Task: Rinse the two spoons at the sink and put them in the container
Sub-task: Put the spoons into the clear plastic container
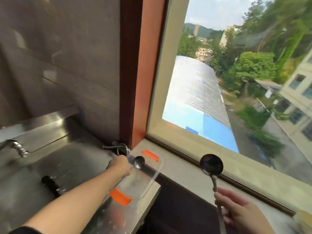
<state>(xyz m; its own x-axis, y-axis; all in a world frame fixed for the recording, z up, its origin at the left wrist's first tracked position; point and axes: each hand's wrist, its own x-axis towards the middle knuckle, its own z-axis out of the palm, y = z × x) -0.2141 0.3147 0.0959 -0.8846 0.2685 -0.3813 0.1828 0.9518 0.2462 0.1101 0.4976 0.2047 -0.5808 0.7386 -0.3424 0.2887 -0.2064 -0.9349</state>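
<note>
A steel counter [135,205] beside a window carries one clear container [148,179]. Two spoons: the left hand [119,166] grips the small spoon [138,162] above the container, bowl pointing right; the right hand [239,211] holds the large spoon [211,166] nearly upright, bowl up.

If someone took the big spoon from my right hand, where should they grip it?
Grip the bare handle between bowl and right hand, coming from the window side. The spoon stands nearly upright, bowl up, and the hand covers the handle's lower part.
</note>
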